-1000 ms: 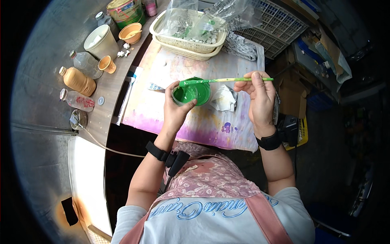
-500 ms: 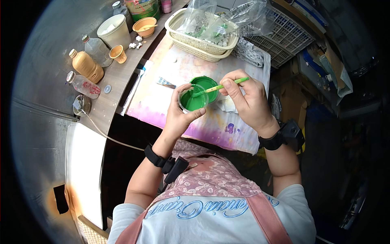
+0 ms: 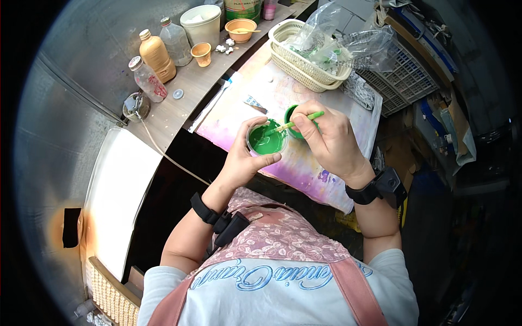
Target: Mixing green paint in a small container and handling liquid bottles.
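We have a clear cup (image 3: pixel 286 140) of green paint (image 3: pixel 265 142), held up in front of the torso, above the near side of a stained worktop (image 3: pixel 296 171). Left hand (image 3: pixel 243 156): grip clamped around the cup, thumb along the near side. Right hand (image 3: pixel 330 137): grip pinched on a green-smeared brush (image 3: pixel 285 126), tilted, tip down in the cup. Just beyond, we see a green tub (image 3: pixel 288 116), partly hidden by the right hand. Patterned packet (image 3: pixel 252 101) near the cup; cream baskets (image 3: pixel 296 62) farther back, plastic bags (image 3: pixel 375 46) on top. Off left, we note a wooden side surface (image 3: pixel 176 119) with tan bottle (image 3: pixel 156 55), orange cup (image 3: pixel 202 56), white bucket (image 3: pixel 201 27).
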Demonstrator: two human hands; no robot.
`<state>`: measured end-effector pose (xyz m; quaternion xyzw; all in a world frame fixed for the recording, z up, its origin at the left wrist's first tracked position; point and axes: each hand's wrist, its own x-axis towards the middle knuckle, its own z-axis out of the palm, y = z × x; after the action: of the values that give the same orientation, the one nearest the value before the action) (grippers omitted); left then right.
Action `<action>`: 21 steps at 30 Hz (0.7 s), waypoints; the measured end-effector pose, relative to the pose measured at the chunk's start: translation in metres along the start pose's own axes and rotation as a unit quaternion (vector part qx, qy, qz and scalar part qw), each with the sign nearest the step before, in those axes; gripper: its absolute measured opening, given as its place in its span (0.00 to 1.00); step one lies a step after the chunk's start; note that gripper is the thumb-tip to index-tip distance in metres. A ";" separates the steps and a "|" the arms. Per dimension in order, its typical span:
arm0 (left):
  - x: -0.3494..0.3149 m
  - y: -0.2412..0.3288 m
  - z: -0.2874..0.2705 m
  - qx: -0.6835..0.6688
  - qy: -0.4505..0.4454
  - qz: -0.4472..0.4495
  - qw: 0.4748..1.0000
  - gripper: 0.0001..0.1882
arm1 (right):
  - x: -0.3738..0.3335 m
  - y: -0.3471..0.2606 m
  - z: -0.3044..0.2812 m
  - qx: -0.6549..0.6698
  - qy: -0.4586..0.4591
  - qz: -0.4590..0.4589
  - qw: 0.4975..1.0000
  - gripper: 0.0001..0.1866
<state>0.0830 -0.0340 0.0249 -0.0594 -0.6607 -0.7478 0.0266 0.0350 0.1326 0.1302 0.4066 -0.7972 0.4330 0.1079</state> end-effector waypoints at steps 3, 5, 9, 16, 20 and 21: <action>-0.010 0.001 -0.013 -0.005 0.021 0.000 1.000 0.39 | 0.004 -0.012 0.007 -0.015 -0.037 0.002 0.999 0.04; -0.017 -0.002 -0.020 -0.009 0.029 0.003 1.000 0.39 | 0.005 -0.020 0.017 0.037 -0.067 0.031 0.997 0.04; -0.031 0.002 -0.031 -0.073 0.039 -0.011 0.997 0.39 | 0.010 -0.026 0.041 0.064 -0.048 -0.005 0.997 0.05; -0.052 0.001 -0.059 -0.055 0.070 0.001 0.996 0.39 | 0.018 -0.048 0.063 0.055 -0.074 -0.009 0.996 0.06; -0.064 0.009 -0.073 -0.059 0.085 0.008 0.995 0.38 | 0.019 -0.055 0.086 0.109 -0.053 0.025 0.992 0.06; -0.067 0.011 -0.076 -0.051 0.088 0.010 0.995 0.38 | 0.019 -0.058 0.088 0.108 -0.042 0.020 0.993 0.06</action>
<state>0.1465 -0.1137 0.0181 -0.0013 -0.6160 -0.7826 0.0896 0.0813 0.0367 0.1224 0.4176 -0.7575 0.5014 0.0209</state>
